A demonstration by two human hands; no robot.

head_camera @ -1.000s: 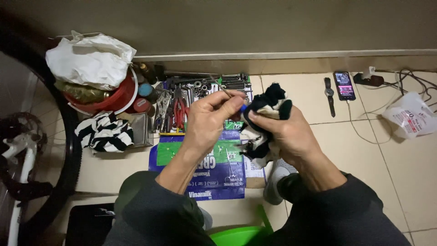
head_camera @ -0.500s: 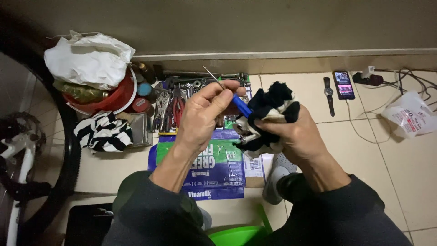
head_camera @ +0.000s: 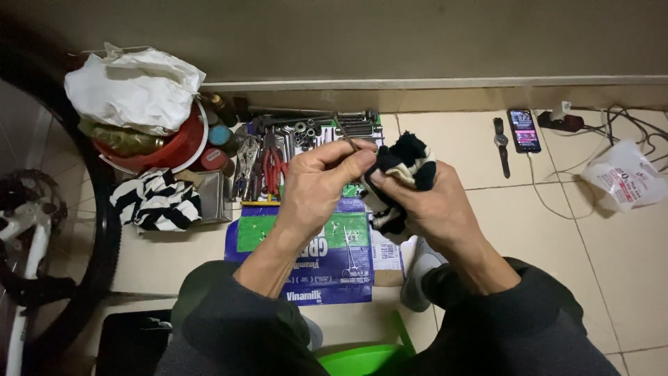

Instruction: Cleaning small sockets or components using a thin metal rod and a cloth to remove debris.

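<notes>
Now left hand [head_camera: 316, 184] pinches a thin tool [head_camera: 346, 138]; right hand [head_camera: 435, 209] grips the rag [head_camera: 403, 167].

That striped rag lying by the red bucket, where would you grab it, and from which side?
Pinch the striped rag at the raised crumpled folds in its middle, coming straight down from above. It lies bunched on the floor tiles, so the folds stand up and give an easy hold. The red bucket and a metal box crowd its far and right sides.
</notes>
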